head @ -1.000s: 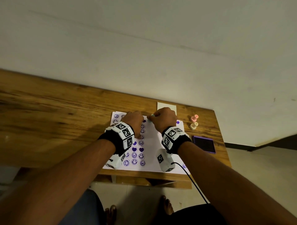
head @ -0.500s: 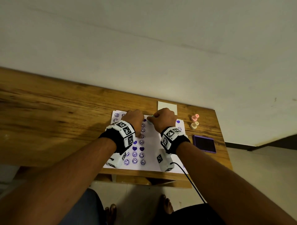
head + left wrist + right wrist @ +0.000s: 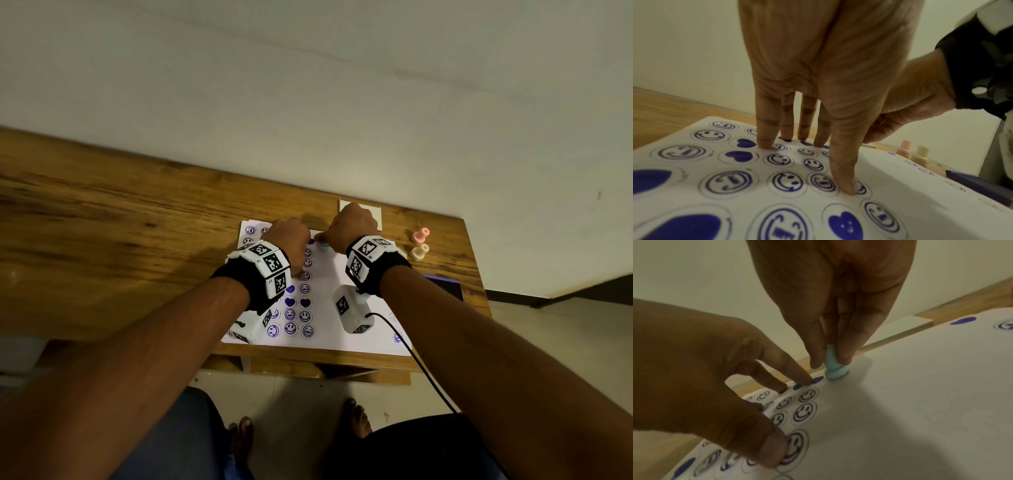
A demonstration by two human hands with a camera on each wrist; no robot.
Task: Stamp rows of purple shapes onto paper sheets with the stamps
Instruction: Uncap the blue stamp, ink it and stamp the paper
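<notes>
Here we see the teal stamp [image 3: 835, 368], a small plastic peg with a narrow waisted stem and a wider round base, standing upright with its base on the paper sheet [image 3: 920, 394] at centre frame of the right wrist view, just right of a solid purple heart print. The sheet is white and smooth, lying on a grained wooden table [image 3: 102, 222]; its left part carries columns of purple ringed smiley faces and filled hearts, while the area right of the stamp is mostly bare. Our right hand [image 3: 351, 228] pinches the stem from above, thumb on one side and fingers on the other, fingertips [image 3: 844, 356] close to the base. Our left hand [image 3: 291, 240] is spread, its straight fingers [image 3: 764, 134] and thumb pressing tips down on the printed columns, holding nothing. At the right of the head view, a pink stamp [image 3: 421, 235] and a cream stamp [image 3: 420, 251] stand together on the bare wood; below them lies a dark purple ink pad [image 3: 445, 287], partly hidden by our right forearm
</notes>
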